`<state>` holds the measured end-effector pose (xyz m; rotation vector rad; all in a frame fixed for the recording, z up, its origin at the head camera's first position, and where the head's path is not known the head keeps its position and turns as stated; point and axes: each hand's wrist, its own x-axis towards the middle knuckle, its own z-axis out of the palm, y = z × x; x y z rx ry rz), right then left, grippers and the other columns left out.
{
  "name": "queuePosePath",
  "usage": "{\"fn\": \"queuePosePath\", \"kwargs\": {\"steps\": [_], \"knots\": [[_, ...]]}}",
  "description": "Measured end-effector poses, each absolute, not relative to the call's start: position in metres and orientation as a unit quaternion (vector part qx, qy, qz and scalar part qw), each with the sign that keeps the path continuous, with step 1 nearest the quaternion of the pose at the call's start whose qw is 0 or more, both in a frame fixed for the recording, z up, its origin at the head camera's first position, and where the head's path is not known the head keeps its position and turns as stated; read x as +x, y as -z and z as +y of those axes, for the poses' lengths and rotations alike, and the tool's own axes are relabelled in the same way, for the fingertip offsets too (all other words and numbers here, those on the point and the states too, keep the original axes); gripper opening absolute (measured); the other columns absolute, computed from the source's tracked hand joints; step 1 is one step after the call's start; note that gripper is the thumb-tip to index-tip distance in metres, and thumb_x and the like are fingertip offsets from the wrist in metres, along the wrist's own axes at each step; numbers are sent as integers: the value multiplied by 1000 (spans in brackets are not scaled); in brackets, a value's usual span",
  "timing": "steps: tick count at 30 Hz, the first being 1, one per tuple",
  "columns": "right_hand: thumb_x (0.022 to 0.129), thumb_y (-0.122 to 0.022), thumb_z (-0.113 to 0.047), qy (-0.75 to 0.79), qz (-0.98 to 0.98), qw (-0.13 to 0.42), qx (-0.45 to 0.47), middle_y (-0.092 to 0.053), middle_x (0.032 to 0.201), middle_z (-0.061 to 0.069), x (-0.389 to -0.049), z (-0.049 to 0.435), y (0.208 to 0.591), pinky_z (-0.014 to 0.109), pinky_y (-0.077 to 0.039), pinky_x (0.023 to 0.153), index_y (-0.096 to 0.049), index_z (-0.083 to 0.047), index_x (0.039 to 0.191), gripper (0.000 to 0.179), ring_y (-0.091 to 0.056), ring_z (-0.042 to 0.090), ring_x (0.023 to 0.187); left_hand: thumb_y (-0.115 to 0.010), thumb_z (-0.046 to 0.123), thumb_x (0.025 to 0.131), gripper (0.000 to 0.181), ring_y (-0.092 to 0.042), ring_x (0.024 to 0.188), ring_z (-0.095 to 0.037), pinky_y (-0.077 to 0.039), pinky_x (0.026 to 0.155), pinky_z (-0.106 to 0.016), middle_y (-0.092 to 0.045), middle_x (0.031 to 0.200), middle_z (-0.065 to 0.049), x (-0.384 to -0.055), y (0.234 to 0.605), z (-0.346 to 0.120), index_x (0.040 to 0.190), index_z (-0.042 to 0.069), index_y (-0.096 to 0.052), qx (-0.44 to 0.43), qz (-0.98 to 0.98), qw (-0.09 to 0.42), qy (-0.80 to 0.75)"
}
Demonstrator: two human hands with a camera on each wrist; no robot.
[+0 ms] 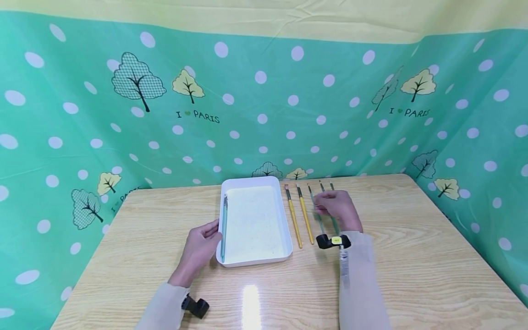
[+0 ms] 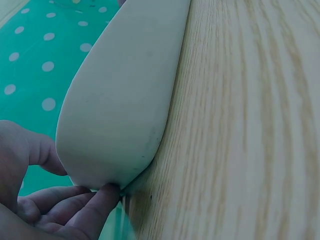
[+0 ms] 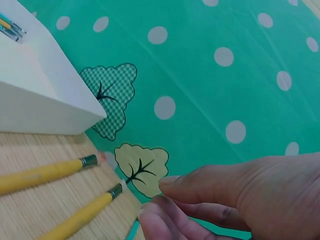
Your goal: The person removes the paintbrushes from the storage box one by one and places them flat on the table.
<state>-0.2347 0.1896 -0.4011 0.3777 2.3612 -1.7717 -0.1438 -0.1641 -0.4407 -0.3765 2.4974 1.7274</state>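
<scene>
A white rectangular tray (image 1: 257,263) lies on the table with slim teal paintbrushes (image 1: 224,229) along its left wall. My left hand (image 1: 200,243) grips the tray's left rim, thumb and fingers on either side of its wall in the left wrist view. Right of the tray lie two yellow-handled paintbrushes, one nearer (image 1: 294,220) and one farther (image 1: 305,217), then several teal ones (image 1: 320,222). Over the teal brushes is my right hand (image 1: 337,208), thumb and fingers loosely curled close together. In the right wrist view no brush shows between its fingertips; a teal handle (image 3: 132,231) lies just beside them.
The light wooden table (image 1: 156,238) carries the tray and brushes. Behind it and at both sides hangs a green polka-dot cloth (image 1: 264,137) with printed trees. Each wrist wears a dark strap with a small camera (image 1: 323,241).
</scene>
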Motion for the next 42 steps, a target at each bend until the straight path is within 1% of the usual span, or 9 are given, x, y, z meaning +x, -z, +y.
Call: {"fn": "queuePosePath", "kwargs": {"steps": [4,8,12,18,23,30,36,39,42], "knots": [[96,-68,-10,588,794,91,121,-71,118,21,-235,183,399,39,-64,94,-67,4,124,31,-76,20,92,-53,14,100,51,-52,141,-31,-49,113,-39,-53,153,-16,-144,441,-164,150,5,-49,-122,816,41,-564],[96,-69,-11,588,794,99,121,-70,121,22,-236,177,397,39,-64,95,-67,2,124,31,-76,22,94,-53,13,100,51,-52,141,-31,-49,113,-39,-52,153,-16,-144,440,-164,150,5,-49,-121,816,40,-564],[96,-68,-12,587,794,108,116,-70,119,21,-237,171,395,39,-64,94,-68,2,122,29,-76,25,95,-53,13,100,51,-52,141,-31,-50,113,-39,-53,153,-16,-143,440,-164,150,5,-49,-121,816,39,-563],[95,-69,-12,592,792,109,102,-71,117,20,-235,162,394,43,-63,97,-70,1,119,26,-75,29,101,-53,13,99,51,-52,141,-31,-50,113,-39,-53,152,-16,-143,440,-163,149,5,-49,-119,816,37,-565],[94,-70,-10,603,786,113,82,-72,115,21,-235,155,391,46,-61,101,-70,3,118,27,-75,27,98,-53,13,99,51,-53,141,-31,-50,112,-39,-54,152,-16,-144,440,-163,149,5,-50,-118,817,37,-564],[93,-71,-8,608,782,118,66,-73,112,20,-236,141,390,42,-64,93,-70,4,116,26,-75,21,88,-54,13,99,51,-52,141,-31,-50,112,-38,-53,153,-16,-144,440,-163,149,6,-50,-119,817,36,-563],[92,-71,-7,617,778,111,46,-73,108,20,-232,132,390,45,-64,94,-72,5,111,22,-76,28,91,-53,13,99,51,-52,141,-31,-50,112,-36,-52,154,-15,-144,441,-164,150,5,-49,-118,816,37,-565],[92,-71,-7,618,778,111,40,-73,108,21,-231,127,389,42,-65,89,-72,4,110,22,-76,29,92,-53,13,99,51,-52,141,-31,-50,111,-36,-52,154,-16,-144,441,-164,150,5,-49,-116,815,36,-566],[93,-72,-9,616,777,122,40,-73,111,20,-230,120,389,36,-66,85,-71,3,112,22,-76,26,91,-53,13,99,51,-52,141,-31,-50,112,-37,-52,154,-16,-143,441,-164,150,5,-49,-116,814,37,-567]]}}
